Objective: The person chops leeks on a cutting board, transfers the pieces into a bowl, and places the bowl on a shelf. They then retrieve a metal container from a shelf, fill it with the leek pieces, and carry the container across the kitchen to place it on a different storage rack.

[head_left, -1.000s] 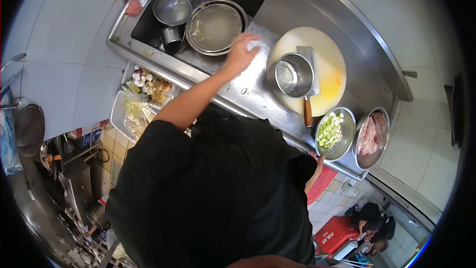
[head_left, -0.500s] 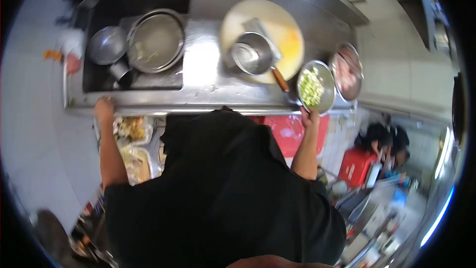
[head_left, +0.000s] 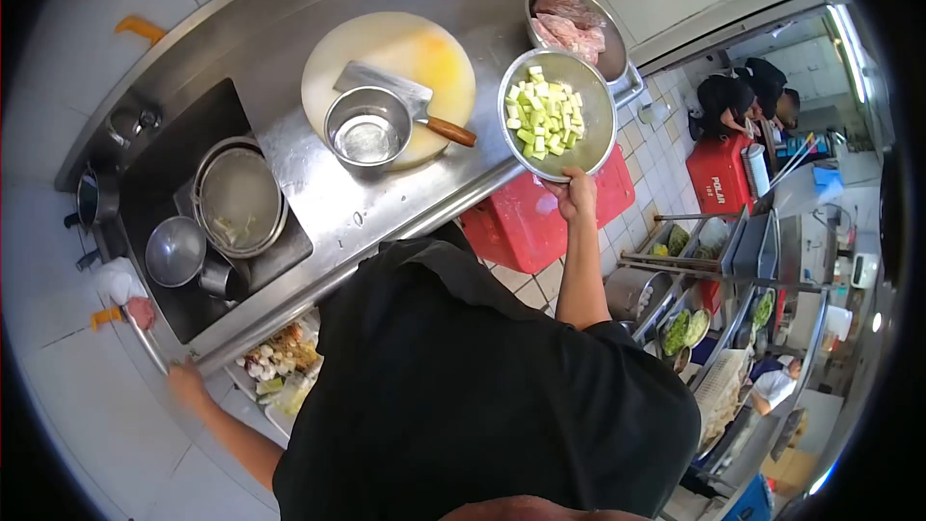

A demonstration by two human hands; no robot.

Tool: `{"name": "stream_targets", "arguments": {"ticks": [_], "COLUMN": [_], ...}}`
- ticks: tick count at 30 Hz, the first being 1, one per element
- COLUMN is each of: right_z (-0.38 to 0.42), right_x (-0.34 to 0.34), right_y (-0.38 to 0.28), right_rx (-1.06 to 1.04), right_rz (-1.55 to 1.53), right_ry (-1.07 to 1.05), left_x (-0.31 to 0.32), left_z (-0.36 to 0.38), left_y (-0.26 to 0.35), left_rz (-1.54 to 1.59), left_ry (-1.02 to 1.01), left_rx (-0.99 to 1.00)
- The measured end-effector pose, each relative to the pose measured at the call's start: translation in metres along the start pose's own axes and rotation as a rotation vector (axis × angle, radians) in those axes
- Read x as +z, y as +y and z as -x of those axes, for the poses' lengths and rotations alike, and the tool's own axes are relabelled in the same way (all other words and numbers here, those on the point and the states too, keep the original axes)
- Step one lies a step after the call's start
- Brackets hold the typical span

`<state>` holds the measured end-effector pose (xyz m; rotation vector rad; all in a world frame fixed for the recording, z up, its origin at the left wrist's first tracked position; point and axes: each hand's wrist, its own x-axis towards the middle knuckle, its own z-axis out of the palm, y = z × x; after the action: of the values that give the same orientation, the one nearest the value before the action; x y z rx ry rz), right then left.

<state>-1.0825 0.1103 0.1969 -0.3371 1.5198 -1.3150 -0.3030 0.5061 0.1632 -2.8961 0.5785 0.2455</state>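
Note:
My right hand (head_left: pixel 577 195) grips the near rim of a metal bowl (head_left: pixel 595 145), which holds pale green vegetable cubes (head_left: pixel 546 118). The bowl is at the counter's right end, overlapping a second metal bowl (head_left: pixel 615 60) with raw meat (head_left: pixel 569 24) behind it. My left hand (head_left: pixel 185 383) is by the counter's front left corner; motion smears its fingers. Between my hands, a round cutting board (head_left: pixel 328 63) carries a wood-handled cleaver (head_left: pixel 410 89) and a metal pot (head_left: pixel 367 133), which covers part of the blade.
At left, the sink (head_left: pixel 217 106) contains a colander-like basin (head_left: pixel 241 198) and a smaller metal bowl (head_left: pixel 176 251). A red cooler (head_left: pixel 521 222) stands below the counter's right end. Shelving (head_left: pixel 723 280) with food containers is at right. Another person (head_left: pixel 728 101) is beyond, near another red cooler (head_left: pixel 716 178).
My view and body have turned to the right. The bowl of cubes has risen and moved outward in my right hand. My left hand has slid to the counter's corner.

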Motion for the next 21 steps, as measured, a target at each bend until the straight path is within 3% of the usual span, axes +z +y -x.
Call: {"name": "stream_targets", "arguments": {"ticks": [1,3,4,6,8,10,12,14,18,21], "right_z": [0.005,-0.001,-0.002,0.012,0.029,0.038,0.033,0.044,0.047,0.058], "right_x": [0.007,0.019,0.026,0.058,0.092,0.119,0.137,0.162,0.204,0.230], "right_y": [-0.006,-0.008,-0.007,-0.011,-0.013,-0.011,-0.004,-0.003,0.015,0.025], "right_rx": [-0.004,-0.063,-0.090,-0.144,-0.174,-0.185,-0.171,-0.174,-0.089,-0.153], "right_rz": [0.007,0.016,0.020,-0.027,-0.086,-0.150,-0.130,-0.108,-0.103,-0.083], "right_ry": [-0.010,-0.079,-0.115,-0.183,-0.253,-0.320,-0.359,-0.402,-0.455,-0.420], "left_x": [-0.027,-0.034,-0.042,-0.053,-0.074,-0.089,-0.098,-0.092,-0.095,-0.099], "left_z": [0.009,0.003,0.020,0.047,0.087,0.124,0.152,0.155,0.157,0.155], "left_y": [0.063,0.158,0.208,0.309,0.393,0.458,0.499,0.528,0.543,0.552], "left_rz": [0.089,0.436,0.676,1.076,1.235,1.474,1.667,1.677,1.687,1.819], "left_ry": [0.112,0.116,0.109,-0.141,-0.257,-0.432,-0.492,-0.387,-0.269,-0.272], "left_rx": [0.019,0.439,0.494,0.592,0.748,0.775,0.834,0.879,0.828,0.849]}}
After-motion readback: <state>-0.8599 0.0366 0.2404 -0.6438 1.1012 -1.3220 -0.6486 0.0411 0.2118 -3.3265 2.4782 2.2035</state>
